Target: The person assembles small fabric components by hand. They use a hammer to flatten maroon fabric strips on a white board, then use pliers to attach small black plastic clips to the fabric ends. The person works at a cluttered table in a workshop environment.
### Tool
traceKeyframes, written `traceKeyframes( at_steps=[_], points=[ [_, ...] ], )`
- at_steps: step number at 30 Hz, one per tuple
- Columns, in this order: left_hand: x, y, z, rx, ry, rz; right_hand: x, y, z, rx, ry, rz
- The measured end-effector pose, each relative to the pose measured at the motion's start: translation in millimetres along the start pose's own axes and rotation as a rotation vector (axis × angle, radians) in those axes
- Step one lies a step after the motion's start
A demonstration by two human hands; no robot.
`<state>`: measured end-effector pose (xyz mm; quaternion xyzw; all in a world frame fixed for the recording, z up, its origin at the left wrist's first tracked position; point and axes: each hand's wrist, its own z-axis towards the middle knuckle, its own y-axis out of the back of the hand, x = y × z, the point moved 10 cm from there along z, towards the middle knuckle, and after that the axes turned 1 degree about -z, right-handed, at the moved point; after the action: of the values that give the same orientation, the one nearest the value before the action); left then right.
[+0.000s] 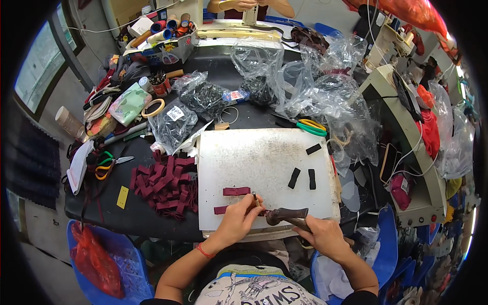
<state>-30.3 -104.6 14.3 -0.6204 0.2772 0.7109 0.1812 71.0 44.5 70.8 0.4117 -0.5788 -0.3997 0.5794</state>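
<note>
Nearest: a shirt [254, 287] bearing printed lettering. Over the white board [244, 157], I record a hammer [287, 215], head leftward, the right hand [326, 236] clamped on its handle; the left hand [238, 217] pinches a thin rod [255, 197], visible end pointing away.

Beyond the left hand [244, 216] and right hand [325, 235], passage crosses the white board [244, 157]; a hammer [287, 215] blocks between them, maroon pieces [165, 183] leftward.
</note>
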Motion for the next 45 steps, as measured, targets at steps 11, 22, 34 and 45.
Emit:
traceKeyframes(
  at_steps=[11,22,34,45],
  points=[
    [-21,-7,-5,0.062,-0.174,0.159,4,67,3,-0.316,0.023,0.079],
    [-25,-6,-4,-0.012,-0.165,0.25,5,70,21,-0.282,-0.02,-0.107],
    [-57,-37,1,-0.042,-0.484,0.918,-203,10,-56,-0.657,-0.539,-0.145],
    [-26,42,36,-0.217,-0.39,0.975,-64,0,11,-0.75,-0.2,0.25]
  ],
)
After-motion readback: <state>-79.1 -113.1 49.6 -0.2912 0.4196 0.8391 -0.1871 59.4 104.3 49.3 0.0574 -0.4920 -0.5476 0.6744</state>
